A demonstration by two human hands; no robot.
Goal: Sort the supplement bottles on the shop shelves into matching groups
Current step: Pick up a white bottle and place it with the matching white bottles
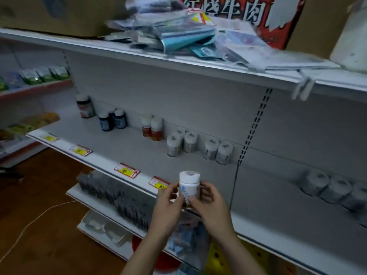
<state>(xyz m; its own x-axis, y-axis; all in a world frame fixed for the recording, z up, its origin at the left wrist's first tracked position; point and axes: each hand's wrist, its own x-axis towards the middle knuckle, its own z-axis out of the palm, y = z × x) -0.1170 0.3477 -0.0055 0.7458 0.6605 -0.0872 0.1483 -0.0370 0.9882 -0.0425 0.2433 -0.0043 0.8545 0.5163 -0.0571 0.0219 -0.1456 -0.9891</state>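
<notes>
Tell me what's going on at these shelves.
A person holds a white-capped bottle upright with the left hand and right hand before the middle shelf. On it bottles stand in clusters: dark blue bottles, orange-labelled bottles, grey-labelled bottles. More pale bottles sit farther right.

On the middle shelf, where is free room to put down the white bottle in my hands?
Bare shelf runs along the front, between the price tags and the standing bottles. Another wide gap lies between the right pair of white-capped bottles and the white bottles at the far right. The top shelf is crowded with packets.
</notes>
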